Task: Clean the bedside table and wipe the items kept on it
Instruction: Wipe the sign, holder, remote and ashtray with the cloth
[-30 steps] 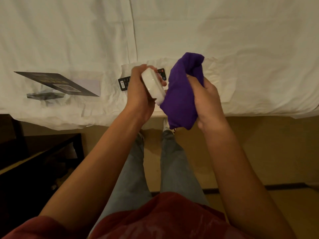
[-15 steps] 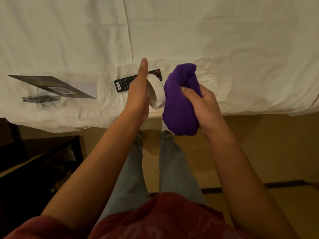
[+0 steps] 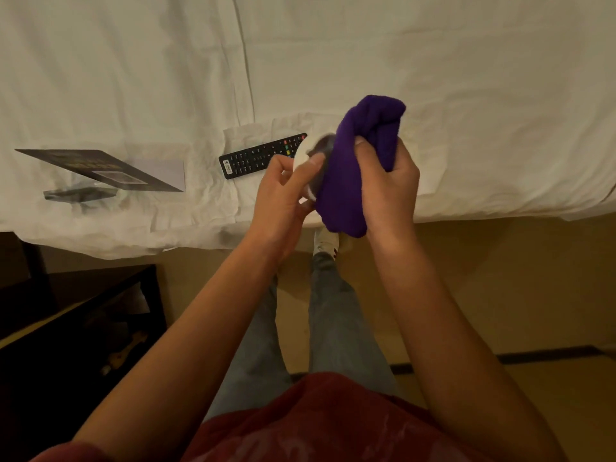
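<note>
My left hand (image 3: 281,195) grips a small round white dish (image 3: 308,155) by its rim, tilted on edge over the bed's near edge. My right hand (image 3: 388,191) grips a bunched purple cloth (image 3: 353,168) and presses it into the dish's open face, hiding most of the inside. A black remote control (image 3: 256,156) lies on the white bed sheet (image 3: 433,78) just left of my hands. Farther left on the sheet rests a dark card in a clear stand (image 3: 100,168).
The dark bedside table (image 3: 83,315) stands at the lower left, beside the bed. My legs and a white shoe (image 3: 326,241) are on the tan floor (image 3: 500,278) below my hands.
The left hand has closed its fingers round the dish again and turned it toward the cloth. The right hand has brought the purple cloth against the dish's face.
</note>
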Demonstrator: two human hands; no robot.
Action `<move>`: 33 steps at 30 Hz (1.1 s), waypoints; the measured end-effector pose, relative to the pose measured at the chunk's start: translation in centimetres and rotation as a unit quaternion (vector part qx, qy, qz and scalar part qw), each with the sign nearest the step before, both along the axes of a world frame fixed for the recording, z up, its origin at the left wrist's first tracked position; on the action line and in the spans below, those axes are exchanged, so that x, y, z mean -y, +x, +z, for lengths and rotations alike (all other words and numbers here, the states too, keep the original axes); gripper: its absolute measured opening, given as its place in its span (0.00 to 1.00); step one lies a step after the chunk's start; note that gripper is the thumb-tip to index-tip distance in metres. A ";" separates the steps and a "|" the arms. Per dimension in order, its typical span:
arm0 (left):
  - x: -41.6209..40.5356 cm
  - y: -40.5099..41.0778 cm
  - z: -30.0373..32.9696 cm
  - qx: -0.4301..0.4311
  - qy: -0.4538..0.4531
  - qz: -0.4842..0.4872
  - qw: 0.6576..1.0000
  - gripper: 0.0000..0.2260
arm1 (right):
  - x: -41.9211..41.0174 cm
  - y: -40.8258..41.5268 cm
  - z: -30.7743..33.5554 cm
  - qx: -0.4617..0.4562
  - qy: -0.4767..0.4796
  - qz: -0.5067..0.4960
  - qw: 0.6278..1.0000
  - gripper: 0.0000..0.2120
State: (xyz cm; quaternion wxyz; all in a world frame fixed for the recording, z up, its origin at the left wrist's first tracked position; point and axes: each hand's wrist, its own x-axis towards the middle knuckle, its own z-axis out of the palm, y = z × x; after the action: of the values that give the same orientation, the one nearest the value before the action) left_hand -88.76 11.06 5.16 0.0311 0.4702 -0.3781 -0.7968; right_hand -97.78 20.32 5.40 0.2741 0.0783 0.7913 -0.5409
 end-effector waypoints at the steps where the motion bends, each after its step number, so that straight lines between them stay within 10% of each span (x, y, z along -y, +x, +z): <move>1: 0.1 -0.2 0.0 0.002 -0.007 -0.007 1.000 0.09 | 0.1 -0.2 -0.1 -0.005 0.007 0.015 1.000 0.05; 7: 0.7 -1.9 -0.3 -0.018 -0.047 -0.071 0.996 0.28 | 1.5 0.4 -0.4 -0.110 0.063 0.078 0.989 0.07; 18: 3.1 -2.0 -2.1 0.039 -0.046 0.008 0.998 0.14 | -2.2 -2.4 0.1 0.042 0.067 0.426 0.901 0.06; 33: -0.2 -7.8 -10.2 0.147 -0.256 -0.276 0.915 0.10 | -9.0 -4.6 -2.4 0.053 0.142 0.188 0.970 0.10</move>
State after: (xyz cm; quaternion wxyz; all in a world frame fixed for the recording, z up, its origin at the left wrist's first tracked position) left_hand -96.53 11.27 -5.00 -0.1262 0.4354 -0.6843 -0.5712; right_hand -102.41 29.36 3.05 0.3985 -0.0051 0.8448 -0.3570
